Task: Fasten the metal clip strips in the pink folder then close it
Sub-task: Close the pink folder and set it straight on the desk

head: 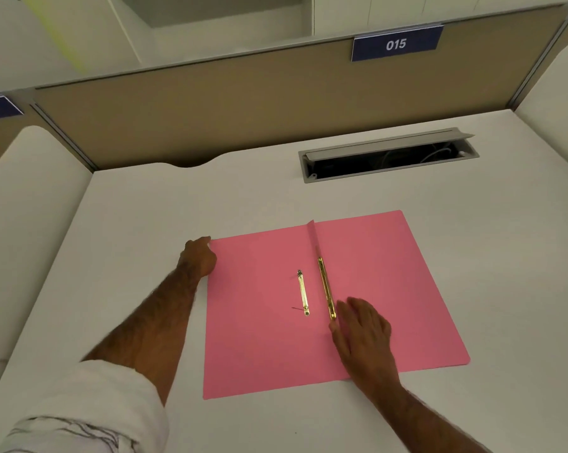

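The pink folder [390,289] lies open and flat on the white desk. A loose gold metal strip [303,292] rests on its left flap. A second gold strip [325,287] runs along the spine fold. My left hand [199,258] presses on the far left edge of the left flap, fingers curled at the corner. My right hand [362,331] lies flat, fingers spread, on the folder beside the near end of the spine strip, with the thumb touching the fold.
A grey cable hatch [387,155] stands open in the desk behind the folder. A tan partition [210,103] with a blue "015" sign [396,44] closes off the back. Padded white side walls flank the desk.
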Motion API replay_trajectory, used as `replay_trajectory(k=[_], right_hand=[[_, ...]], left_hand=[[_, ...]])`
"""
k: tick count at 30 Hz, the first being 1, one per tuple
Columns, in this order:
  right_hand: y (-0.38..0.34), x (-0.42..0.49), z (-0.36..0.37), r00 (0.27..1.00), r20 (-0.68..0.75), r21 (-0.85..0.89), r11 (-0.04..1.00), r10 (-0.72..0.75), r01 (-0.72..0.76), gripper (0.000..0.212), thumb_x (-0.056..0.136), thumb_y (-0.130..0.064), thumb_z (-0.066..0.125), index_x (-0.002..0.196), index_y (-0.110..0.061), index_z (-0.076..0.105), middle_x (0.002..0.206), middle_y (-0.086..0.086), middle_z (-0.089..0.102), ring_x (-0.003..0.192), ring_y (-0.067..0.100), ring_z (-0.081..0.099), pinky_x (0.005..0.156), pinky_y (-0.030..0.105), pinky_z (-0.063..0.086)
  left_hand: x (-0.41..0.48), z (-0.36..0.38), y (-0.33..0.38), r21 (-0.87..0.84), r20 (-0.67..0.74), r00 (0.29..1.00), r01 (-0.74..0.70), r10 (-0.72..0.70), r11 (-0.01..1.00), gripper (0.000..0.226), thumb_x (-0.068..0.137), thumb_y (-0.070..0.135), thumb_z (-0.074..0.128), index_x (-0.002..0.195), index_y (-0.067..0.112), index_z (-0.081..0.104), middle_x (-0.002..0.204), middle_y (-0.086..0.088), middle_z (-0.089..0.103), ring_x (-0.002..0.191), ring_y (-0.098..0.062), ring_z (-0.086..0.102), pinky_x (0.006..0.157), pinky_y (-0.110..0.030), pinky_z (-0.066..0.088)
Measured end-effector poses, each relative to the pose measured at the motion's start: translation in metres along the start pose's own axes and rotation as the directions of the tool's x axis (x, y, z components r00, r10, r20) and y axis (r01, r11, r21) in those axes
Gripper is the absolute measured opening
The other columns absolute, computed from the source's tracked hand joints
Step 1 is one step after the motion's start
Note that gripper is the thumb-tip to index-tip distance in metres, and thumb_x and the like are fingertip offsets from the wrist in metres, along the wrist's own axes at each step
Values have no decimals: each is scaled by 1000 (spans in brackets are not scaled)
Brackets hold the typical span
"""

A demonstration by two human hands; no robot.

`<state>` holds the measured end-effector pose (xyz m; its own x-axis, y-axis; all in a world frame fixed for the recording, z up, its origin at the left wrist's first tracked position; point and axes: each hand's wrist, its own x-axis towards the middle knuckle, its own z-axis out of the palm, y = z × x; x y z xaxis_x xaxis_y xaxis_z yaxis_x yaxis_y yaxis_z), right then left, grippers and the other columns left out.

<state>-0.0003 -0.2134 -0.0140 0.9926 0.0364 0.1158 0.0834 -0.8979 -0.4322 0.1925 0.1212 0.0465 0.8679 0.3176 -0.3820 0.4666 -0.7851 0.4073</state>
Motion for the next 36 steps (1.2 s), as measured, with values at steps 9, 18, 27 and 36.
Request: replay_trajectory(k=[9, 18, 27, 36], right_hand=[[0, 3, -2, 999, 42, 27, 999, 24, -25, 50, 101, -50, 28, 136, -23, 51, 143, 4, 52, 139, 24, 39, 113, 43, 28], [0, 10, 2, 997, 72, 62, 997, 39, -44, 59, 99, -58, 21, 138, -24, 49, 148, 3, 47, 143, 21, 32, 117, 39, 19], [-30, 46, -32, 973, 159, 585, 778, 168, -230, 52, 97, -52, 44, 143, -27, 44, 145, -9, 46, 135, 11, 41, 115, 38, 34], [-75, 89, -104, 929, 355, 897, 241, 102, -370, 61, 88, -67, 45, 139, -34, 50, 144, -12, 53, 131, 5, 49, 115, 40, 35]], left_hand=[[4, -5, 14, -158, -57, 994, 86, -96, 984, 41, 96, 2, 49, 137, 0, 58, 145, -20, 53, 135, -39, 49, 114, -44, 39], [-20, -30, 33, -606, 78, 995, 97, -62, 790, 10, 100, 13, 50, 101, 10, 59, 108, -14, 56, 96, -28, 55, 81, -38, 47], [-60, -78, 49, -775, 113, 985, 6, 130, 632, 51, 103, 45, 45, 140, 11, 54, 133, -13, 65, 118, -34, 64, 101, -48, 50], [-161, -32, 115, -976, 71, 930, -11, 361, 218, 78, 90, 76, 23, 148, 29, 46, 137, 2, 65, 120, -23, 67, 100, -46, 53]])
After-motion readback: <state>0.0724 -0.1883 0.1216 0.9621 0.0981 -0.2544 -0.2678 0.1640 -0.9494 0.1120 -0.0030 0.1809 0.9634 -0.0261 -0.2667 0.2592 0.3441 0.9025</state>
